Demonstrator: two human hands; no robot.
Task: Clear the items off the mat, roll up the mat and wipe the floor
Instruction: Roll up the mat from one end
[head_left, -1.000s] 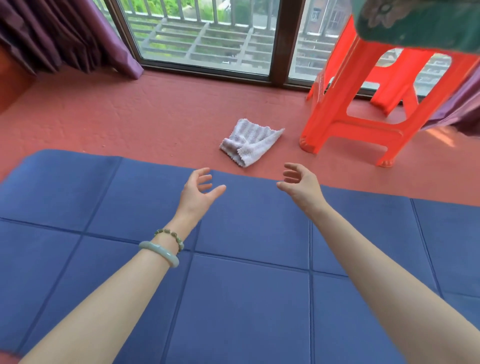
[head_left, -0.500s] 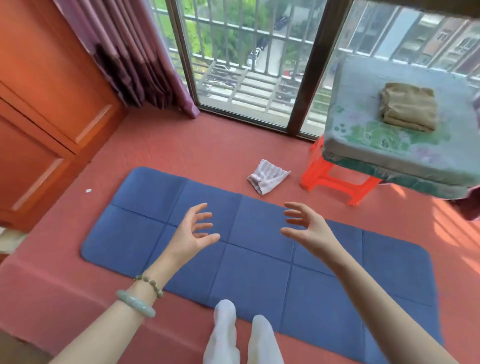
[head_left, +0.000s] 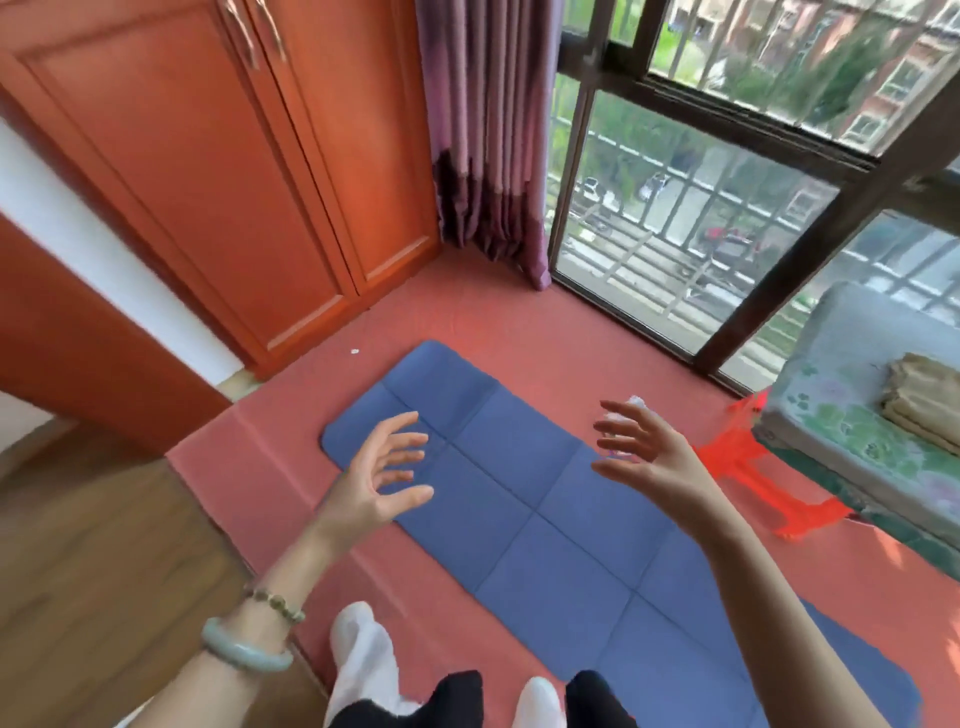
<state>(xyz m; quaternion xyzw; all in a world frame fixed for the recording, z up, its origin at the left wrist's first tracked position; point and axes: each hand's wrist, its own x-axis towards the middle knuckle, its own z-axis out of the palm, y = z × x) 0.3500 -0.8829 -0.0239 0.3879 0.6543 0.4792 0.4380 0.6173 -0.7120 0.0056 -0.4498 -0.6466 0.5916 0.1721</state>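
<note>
My left hand is raised in front of me with its fingers spread wide and holding nothing; the thumb sticks out to the right. My right hand is up at about the same height, its fingers also splayed and empty, palm turned toward the left hand. On my left wrist sit a pale green bangle and a beaded bracelet.

Below both hands lies the blue mat, flat and unrolled on the red floor, with seams dividing it into panels. Its surface carries no items that I can see. It runs from its rounded far-left corner, near the cupboard, down toward the lower right of my view. My feet in white socks stand at its near edge, the left one on the red floor, the right just at the mat.

Behind my right fingers a bit of white cloth peeks out, mostly hidden. Farther right stands an orange plastic stool, and beside it a cushioned seat with a floral cover that holds a folded tan cloth. To the left rises an orange-brown cupboard; a purple curtain hangs beside the barred window.
</note>
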